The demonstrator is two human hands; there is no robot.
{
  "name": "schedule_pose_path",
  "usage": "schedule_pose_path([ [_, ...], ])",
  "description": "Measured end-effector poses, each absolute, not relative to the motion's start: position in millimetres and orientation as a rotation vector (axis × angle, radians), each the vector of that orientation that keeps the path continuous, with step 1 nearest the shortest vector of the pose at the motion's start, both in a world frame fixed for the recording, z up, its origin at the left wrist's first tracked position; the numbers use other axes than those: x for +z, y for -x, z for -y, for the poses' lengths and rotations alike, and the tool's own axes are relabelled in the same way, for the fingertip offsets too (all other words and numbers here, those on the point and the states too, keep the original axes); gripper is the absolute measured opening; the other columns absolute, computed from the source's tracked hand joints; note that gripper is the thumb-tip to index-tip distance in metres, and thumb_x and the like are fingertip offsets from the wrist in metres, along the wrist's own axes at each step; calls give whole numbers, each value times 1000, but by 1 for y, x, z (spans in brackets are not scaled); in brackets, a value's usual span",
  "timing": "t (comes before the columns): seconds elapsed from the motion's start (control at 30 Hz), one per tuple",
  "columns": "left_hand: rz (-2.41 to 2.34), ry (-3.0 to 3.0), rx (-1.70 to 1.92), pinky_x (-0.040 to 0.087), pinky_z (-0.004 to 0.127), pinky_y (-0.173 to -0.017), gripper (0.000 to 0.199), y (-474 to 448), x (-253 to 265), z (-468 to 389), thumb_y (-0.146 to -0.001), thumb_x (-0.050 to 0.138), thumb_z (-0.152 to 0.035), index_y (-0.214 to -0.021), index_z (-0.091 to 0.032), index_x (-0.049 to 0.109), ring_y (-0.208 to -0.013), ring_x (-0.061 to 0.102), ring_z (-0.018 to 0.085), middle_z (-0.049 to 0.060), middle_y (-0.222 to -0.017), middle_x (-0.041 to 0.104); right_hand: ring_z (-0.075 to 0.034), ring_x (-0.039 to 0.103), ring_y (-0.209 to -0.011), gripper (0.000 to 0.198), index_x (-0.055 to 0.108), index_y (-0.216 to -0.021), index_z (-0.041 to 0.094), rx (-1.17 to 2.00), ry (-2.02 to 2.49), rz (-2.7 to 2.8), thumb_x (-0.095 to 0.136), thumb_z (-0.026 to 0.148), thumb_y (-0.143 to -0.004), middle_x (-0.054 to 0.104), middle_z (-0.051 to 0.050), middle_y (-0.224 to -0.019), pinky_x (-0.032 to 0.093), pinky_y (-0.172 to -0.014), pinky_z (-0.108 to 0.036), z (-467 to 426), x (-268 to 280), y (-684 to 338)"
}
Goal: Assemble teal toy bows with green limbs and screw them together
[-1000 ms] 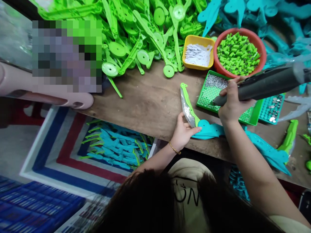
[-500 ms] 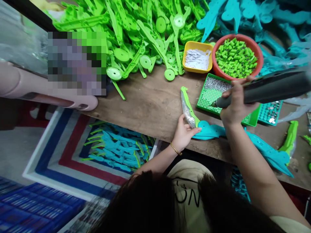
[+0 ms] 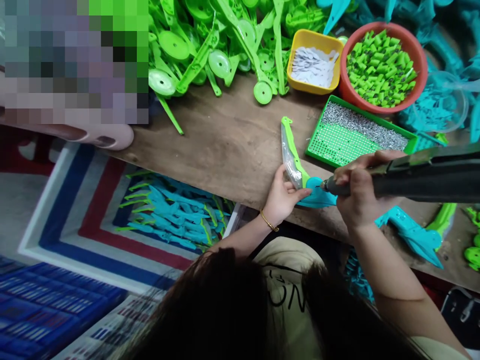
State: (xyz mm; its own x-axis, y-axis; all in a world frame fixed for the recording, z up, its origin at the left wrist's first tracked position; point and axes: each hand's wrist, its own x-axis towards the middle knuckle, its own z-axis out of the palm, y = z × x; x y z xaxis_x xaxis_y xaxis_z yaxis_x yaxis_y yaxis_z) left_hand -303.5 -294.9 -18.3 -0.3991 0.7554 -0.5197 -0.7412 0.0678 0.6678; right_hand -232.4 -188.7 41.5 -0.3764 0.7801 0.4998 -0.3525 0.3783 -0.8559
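Observation:
My left hand (image 3: 282,196) pinches a plastic part near its joint, thumb on top. That part has a green arm (image 3: 295,150) with a clear, shiny curved piece along it, and a blue body (image 3: 314,196) with a rounded end. In my right hand (image 3: 362,187) is a dark electric screwdriver (image 3: 423,175), fingers wrapped round its front. Its tip is at the blue rounded end, beside my left thumb; whether it is seated in a hole I cannot tell. Just beyond lies a green perforated tray (image 3: 345,145) with small metal screws heaped along its far side.
A yellow bowl (image 3: 292,85) of white pieces and a red bowl (image 3: 423,75) of short green pieces stand behind the tray. Green parts (image 3: 225,45) pile up at the back. Another blue-green assembly (image 3: 416,240) lies right. Finished-looking parts (image 3: 176,210) fill a striped container below left.
My right hand has brought the screwdriver from over the screw tray toward me and left, onto the blue part. My left hand keeps its hold. The view has shifted slightly.

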Motion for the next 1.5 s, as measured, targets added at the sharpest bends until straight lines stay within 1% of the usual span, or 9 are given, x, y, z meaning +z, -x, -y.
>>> schedule_pose_path([
  [0.2, -1129, -8, 1623, 58, 32, -78, 100, 303, -19, 295, -55, 92, -26, -136, -23, 34, -78, 73, 19, 3, -89, 74, -8, 49, -46, 34, 59, -111, 40, 1250, 405, 1637, 72, 30, -80, 49, 9, -63, 48, -43, -23, 193, 36, 228],
  [0.3, -1150, 1, 1633, 58, 33, -79, 101, 303, -21, 295, -54, 92, -25, -135, -22, 34, -81, 73, 19, 3, -90, 74, -7, 50, -45, 32, 62, -110, 36, 1266, 413, 1578, 69, 26, -81, 56, 8, -69, 46, -41, -22, 188, 50, 235],
  [0.4, -1176, 2, 1627, 58, 32, -79, 100, 303, -23, 295, -53, 92, -23, -134, -22, 34, -80, 72, 18, 2, -88, 74, -5, 51, -46, 27, 62, -107, 30, 1076, 406, 1384, 68, 21, -82, 65, 6, -82, 45, -42, -21, 167, 58, 253],
  [0.5, -1189, -23, 1611, 58, 31, -78, 98, 304, -25, 296, -55, 90, -22, -135, -22, 32, -79, 72, 17, 2, -89, 74, -4, 52, -48, 26, 56, -108, 25, 920, 504, 1304, 66, 22, -84, 63, 5, -87, 48, -47, -21, 138, 42, 268],
  [0.7, -1169, -35, 1600, 59, 32, -77, 98, 304, -26, 297, -57, 89, -21, -136, -22, 32, -80, 73, 18, 4, -93, 74, -6, 51, -52, 34, 45, -121, 26, 921, 595, 1455, 60, 37, -91, 54, 4, -85, 55, -62, -30, 118, -2, 270],
  [0.97, -1157, -25, 1591, 58, 31, -77, 99, 305, -25, 297, -57, 89, -21, -136, -21, 30, -79, 72, 17, 4, -92, 74, -7, 51, -49, 29, 55, -105, 29, 905, 602, 1427, 70, 39, -83, 60, 5, -84, 49, -47, -27, 126, 11, 270],
  [1.27, -1142, -37, 1598, 57, 32, -79, 102, 306, -25, 297, -55, 90, -20, -137, -21, 31, -78, 72, 17, 3, -89, 74, -8, 55, -48, 38, 58, -104, 22, 976, 677, 1367, 74, 41, -76, 64, 4, -80, 49, -49, -27, 125, 15, 269],
  [1.4, -1157, -40, 1639, 55, 31, -78, 88, 306, -24, 296, -64, 86, -29, -135, -19, 35, -76, 70, 16, 2, -86, 73, -7, 53, -44, 27, 61, -99, 25, 958, 506, 1285, 74, 34, -77, 65, 4, -80, 47, -45, -26, 136, 42, 260],
  [1.5, -1138, -62, 1673, 54, 32, -79, 78, 306, -26, 296, -70, 81, -34, -134, -19, 38, -77, 70, 17, 2, -86, 73, -7, 53, -45, 25, 63, -102, 29, 1114, 441, 1309, 72, 28, -79, 66, 6, -81, 46, -43, -25, 165, 62, 246],
])
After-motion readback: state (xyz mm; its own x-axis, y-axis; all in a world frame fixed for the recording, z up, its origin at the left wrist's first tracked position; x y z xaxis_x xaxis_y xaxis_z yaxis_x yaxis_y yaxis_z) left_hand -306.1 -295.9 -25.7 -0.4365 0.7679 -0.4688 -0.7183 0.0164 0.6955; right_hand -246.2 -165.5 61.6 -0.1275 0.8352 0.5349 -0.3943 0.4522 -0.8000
